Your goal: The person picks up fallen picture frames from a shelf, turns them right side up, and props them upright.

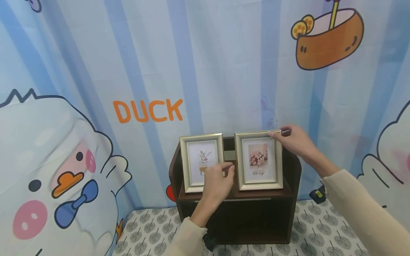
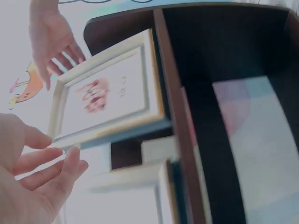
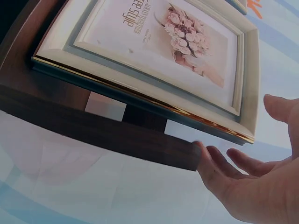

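Observation:
Two pale gold picture frames stand side by side, leaning back, on the upper shelf of a dark brown wooden rack [image 1: 235,195]. The left picture frame [image 1: 201,137] shows a plant print; the right picture frame [image 1: 258,186] holds a pink flower picture, also large in the right wrist view. My left hand [image 1: 219,181] hovers before the gap between them, fingers loosely bent and holding nothing, covering part of the left frame. At the right frame's top right corner is my right hand [image 1: 296,140]. In the right wrist view its thumb stands apart from the frame, fingers by the rack's edge.
A patterned cloth [image 1: 147,227] with grey tree prints lies under the rack. Behind hangs a striped blue curtain [image 1: 224,71] with cartoon prints. The rack's lower compartment [image 1: 237,220] is dark inside.

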`<act>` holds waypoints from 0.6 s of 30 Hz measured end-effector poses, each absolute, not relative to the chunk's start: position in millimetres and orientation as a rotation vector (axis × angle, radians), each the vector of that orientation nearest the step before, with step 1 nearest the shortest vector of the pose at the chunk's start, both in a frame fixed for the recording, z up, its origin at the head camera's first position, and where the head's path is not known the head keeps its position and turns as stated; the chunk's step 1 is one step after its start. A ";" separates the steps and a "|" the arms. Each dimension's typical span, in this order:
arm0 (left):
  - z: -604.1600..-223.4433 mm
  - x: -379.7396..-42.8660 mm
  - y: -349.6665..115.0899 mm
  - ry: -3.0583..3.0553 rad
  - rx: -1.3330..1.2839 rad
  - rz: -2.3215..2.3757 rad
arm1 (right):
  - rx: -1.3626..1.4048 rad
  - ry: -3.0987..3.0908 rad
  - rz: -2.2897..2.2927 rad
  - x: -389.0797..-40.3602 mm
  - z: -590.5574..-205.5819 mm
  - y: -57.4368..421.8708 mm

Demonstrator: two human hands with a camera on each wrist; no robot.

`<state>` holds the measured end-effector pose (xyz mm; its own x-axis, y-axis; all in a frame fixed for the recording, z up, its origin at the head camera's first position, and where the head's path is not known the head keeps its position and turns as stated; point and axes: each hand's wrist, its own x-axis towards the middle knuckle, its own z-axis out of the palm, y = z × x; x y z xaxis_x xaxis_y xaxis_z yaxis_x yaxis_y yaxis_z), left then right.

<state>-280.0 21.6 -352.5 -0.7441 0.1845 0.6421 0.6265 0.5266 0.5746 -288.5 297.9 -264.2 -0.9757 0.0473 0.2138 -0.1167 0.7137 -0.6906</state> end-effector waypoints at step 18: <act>-331.3 -251.1 -106.2 -2.187 -0.672 -0.833 | 0.132 -2.635 0.795 -239.7 -290.8 316.6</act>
<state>-251.1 -106.2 -331.3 -0.6262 0.2141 0.7497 0.6588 0.6595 0.3619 -239.7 316.6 -290.8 -0.9220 0.0207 0.3867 -0.1967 0.8351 -0.5138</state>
